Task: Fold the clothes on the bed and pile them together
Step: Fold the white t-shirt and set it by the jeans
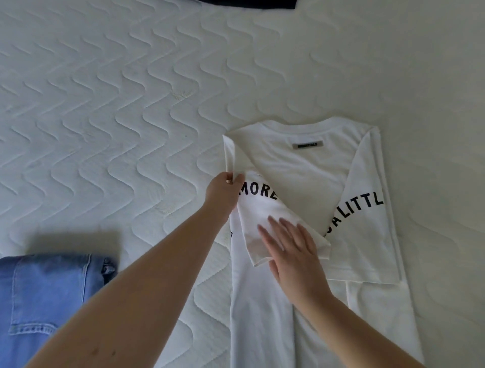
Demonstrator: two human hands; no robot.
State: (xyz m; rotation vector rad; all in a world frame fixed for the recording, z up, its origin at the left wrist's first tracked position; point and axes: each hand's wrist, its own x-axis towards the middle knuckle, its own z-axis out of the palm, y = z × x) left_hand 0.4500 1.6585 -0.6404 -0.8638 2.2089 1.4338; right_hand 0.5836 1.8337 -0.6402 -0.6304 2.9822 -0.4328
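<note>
A white T-shirt (304, 168) with black lettering lies back-up on the bed at the right, both sides folded inward over the middle. My left hand (223, 193) pinches the shirt's left folded edge near the shoulder. My right hand (291, 249) lies flat with straight fingers on the folded-in left sleeve, pressing it down. Folded blue jeans (49, 296) lie at the lower left, apart from the shirt.
The white quilted mattress (118, 118) fills the view. A dark garment (249, 3) shows only as a strip at the top edge. The shirt's lower part runs out of the frame at the bottom.
</note>
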